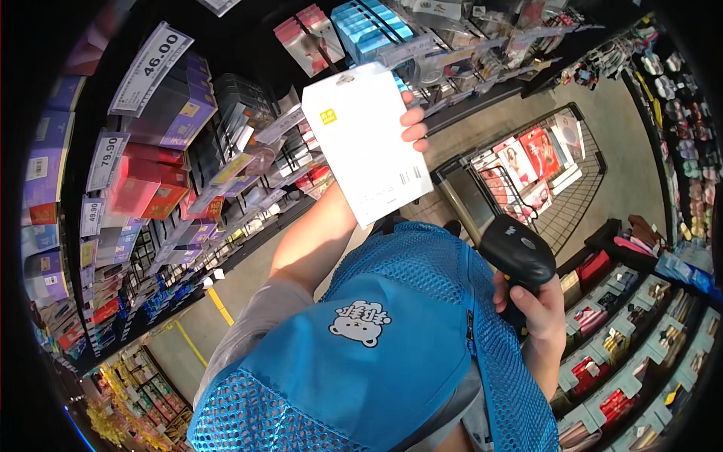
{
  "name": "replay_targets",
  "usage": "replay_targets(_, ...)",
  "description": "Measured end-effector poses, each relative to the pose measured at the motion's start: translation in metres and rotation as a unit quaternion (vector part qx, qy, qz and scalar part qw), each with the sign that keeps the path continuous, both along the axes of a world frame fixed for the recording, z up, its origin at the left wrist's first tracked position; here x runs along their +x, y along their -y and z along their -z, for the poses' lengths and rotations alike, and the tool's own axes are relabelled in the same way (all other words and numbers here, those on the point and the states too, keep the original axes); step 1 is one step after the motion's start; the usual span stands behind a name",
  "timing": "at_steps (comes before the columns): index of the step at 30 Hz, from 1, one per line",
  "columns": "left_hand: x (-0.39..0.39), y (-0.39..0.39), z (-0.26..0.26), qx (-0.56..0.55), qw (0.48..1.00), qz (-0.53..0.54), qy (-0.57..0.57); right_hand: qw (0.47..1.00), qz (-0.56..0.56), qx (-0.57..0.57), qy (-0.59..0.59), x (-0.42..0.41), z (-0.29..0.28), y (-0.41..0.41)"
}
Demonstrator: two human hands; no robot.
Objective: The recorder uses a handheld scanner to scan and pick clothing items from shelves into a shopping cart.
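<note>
My left hand (413, 124) holds up a white flat package (367, 144), its fingers showing at the package's right edge and the rest of the hand hidden behind it. The package bears a small yellow mark, fine print and barcodes, and has a hang hole at the top. At the lower right, my right hand (536, 308) grips the handle of a black handheld barcode scanner (517, 248). The scanner's head is up, near the shopping cart. A blue mesh vest (395, 339) with a white bear print covers my front.
A wire shopping cart (570, 209) with several flat packages stands at the right. Shelves with purple boxes (192, 107), red boxes (135, 183) and price tags (149, 68) line the left. Blue packs (370, 28) hang on hooks above. Tiered display racks (610, 333) stand at the lower right.
</note>
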State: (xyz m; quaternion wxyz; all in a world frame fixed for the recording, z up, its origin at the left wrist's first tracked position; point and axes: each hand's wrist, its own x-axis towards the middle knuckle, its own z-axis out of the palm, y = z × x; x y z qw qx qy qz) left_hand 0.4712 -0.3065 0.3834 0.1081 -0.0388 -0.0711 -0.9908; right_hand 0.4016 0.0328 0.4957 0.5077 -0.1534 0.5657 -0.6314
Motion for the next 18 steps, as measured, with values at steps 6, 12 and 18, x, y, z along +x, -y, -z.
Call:
replay_targets(6, -0.022, -0.031, -0.033, 0.011, 0.998, 0.051, -0.043, 0.997, -0.042, 0.036, -0.049, -0.004, -0.006, 0.006)
replay_targets(12, -0.036, -0.041, -0.038, 0.02, 0.994, 0.082, -0.065, 0.991, -0.056, 0.022, -0.121, -0.003, -0.006, 0.01)
replay_targets(18, -0.036, -0.048, -0.042, 0.015, 0.991, 0.091, -0.092, 0.986, -0.077, 0.025, -0.145, -0.003, -0.006, 0.008)
